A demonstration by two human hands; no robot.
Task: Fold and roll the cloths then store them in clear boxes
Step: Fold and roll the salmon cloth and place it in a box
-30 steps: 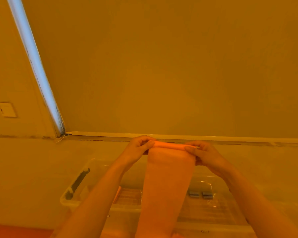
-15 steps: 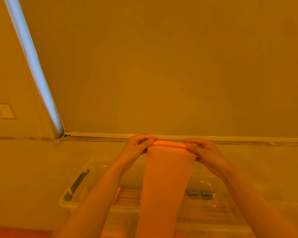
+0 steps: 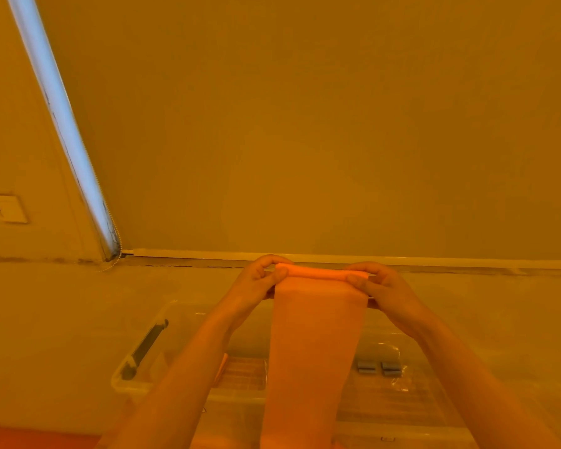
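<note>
Cloth (image 3: 318,335) rolled along top edge, left hand (image 3: 256,283) and right hand (image 3: 382,288) pinching roll ends, clear box (image 3: 136,380) beneath

Dim scene under a strong amber-orange cast that tints every surface. The only cool, bright source is a pale blue strip of light (image 3: 62,124) slanting from 11 o'clock toward 9 o'clock. The wall (image 3: 305,140) shows a faint, soft-edged brighter patch near centre and darkens toward 1 o'clock. Shadows are weak and diffuse. Detail is soft overall, with wide-angle bending of straight lines toward the edges.
</note>
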